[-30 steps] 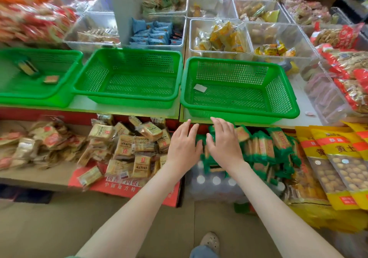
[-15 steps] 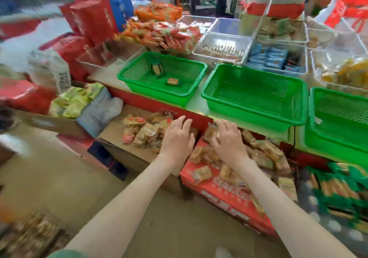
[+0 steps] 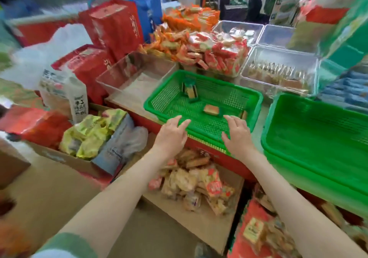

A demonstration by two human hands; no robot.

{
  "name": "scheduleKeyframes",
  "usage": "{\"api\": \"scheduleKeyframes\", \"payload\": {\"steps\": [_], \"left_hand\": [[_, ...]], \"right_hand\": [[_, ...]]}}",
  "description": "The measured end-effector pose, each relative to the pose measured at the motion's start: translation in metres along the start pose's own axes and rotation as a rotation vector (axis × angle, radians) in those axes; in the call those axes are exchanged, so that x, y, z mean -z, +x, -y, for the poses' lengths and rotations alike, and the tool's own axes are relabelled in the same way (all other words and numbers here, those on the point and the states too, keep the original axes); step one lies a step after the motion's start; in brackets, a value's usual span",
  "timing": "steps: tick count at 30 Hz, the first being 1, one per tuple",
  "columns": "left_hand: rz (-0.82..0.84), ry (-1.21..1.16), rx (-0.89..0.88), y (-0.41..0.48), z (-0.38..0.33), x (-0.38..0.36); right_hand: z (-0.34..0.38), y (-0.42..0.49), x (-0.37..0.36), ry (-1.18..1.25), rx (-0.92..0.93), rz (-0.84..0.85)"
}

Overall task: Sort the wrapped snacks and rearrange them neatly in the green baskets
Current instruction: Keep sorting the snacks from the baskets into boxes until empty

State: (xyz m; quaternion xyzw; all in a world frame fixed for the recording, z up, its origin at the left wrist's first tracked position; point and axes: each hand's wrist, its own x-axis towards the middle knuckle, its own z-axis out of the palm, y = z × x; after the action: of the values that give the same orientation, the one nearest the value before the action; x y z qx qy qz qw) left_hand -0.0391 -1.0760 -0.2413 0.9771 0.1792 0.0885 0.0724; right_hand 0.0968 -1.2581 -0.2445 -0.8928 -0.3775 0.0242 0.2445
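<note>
Left hand (image 3: 172, 135) and right hand (image 3: 238, 137) hover empty, fingers spread, at the basket (image 3: 165, 98) rim. Gather matching snacks (image 3: 189, 178); lay them flat.

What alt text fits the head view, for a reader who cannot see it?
The left hand and the right hand, both open, hover at the near rim of a green basket that holds a few wrapped snacks. A second green basket stands to its right.

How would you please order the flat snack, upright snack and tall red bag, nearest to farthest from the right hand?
1. Flat snack, in the basket, just beyond the right hand.
2. Upright snack, at the basket's back.
3. Tall red bag, far left rear.
</note>
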Motion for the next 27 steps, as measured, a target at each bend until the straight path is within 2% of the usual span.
{"api": "scheduleKeyframes", "payload": {"steps": [6,10,12,14,19,24,27], "left_hand": [[0.076,0.078,-0.163,0.094,0.074,-0.023],[0.151,0.255,-0.344,0.166,0.101,-0.056],[0.283,0.428,-0.422,0.197,0.107,-0.074],[0.333,0.546,-0.542,0.225,0.11,-0.092],[0.251,0.737,-0.736,0.273,0.121,-0.134],[0.262,0.908,-0.855,0.296,0.122,-0.148],[0.24,0.913,-0.821,0.302,0.12,-0.142]], "right_hand": [[-0.004,0.098,-0.043,-0.09,-0.082,0.176],[-0.018,0.142,-0.084,-0.17,-0.206,0.322],[-0.025,0.163,-0.107,-0.241,-0.224,0.34],[-0.032,0.183,-0.127,-0.277,-0.243,0.345],[-0.047,0.21,-0.16,-0.444,-0.339,0.439],[-0.044,0.204,-0.158,-0.438,-0.38,0.387],[-0.037,0.193,-0.146,-0.408,-0.352,0.331]]}}
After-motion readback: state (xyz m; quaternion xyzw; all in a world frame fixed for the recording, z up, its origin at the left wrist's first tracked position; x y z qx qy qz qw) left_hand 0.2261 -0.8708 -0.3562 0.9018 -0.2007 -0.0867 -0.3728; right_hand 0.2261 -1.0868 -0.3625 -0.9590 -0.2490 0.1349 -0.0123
